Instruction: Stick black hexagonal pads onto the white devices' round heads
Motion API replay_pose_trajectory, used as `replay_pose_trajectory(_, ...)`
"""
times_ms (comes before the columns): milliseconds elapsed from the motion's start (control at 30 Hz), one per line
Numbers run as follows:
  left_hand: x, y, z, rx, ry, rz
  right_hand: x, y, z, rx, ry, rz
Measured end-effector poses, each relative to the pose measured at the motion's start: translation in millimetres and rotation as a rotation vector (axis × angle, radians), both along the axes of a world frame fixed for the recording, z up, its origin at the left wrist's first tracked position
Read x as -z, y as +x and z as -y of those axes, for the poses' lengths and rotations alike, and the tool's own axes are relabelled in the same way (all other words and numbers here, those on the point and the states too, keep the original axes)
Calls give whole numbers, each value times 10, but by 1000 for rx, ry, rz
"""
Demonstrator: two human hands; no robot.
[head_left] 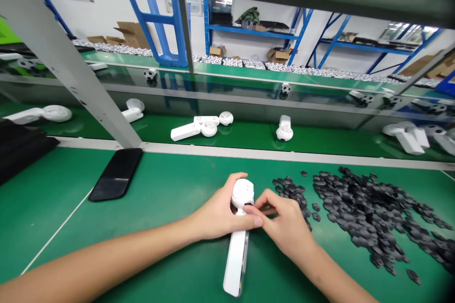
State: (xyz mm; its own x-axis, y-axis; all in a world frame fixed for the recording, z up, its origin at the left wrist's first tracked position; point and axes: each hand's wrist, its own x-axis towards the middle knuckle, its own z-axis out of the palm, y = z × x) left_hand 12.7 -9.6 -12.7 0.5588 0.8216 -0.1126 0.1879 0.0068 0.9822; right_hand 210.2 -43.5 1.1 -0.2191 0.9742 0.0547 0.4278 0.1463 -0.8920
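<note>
A white handheld device with a ball-shaped head (242, 192) and a long flat handle (233, 265) is held over the green bench. My left hand (222, 210) wraps round it where head and handle meet, thumb across the handle. My right hand (280, 215) is closed in a pinch at the lower right of the ball. Between its fingertips and the ball shows a small black piece (248, 204), partly hidden by the fingers. Many similar black five-sided pieces (366, 213) lie in a loose spread to the right.
A black phone (116, 174) lies at the left on the green bench (159, 189). Past a pale ledge, similar white devices (195, 130) rest on a green belt, another white device (285, 129) farther right. A metal post (76, 61) slants at left; black sheets (21, 149) sit beside it.
</note>
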Motion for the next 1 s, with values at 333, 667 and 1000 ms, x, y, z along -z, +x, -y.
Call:
replay_pose_trajectory(333,-64,0,15,50,58,31,82,98,-47,-98,138,318)
replay_pose_trajectory(667,-38,1,-53,-34,-1,55,-426,678,-119,-207,-81,613)
replay_pose_trajectory(1000,-52,-8,-71,-31,-85,52,-383,777,-79,-289,-173,702)
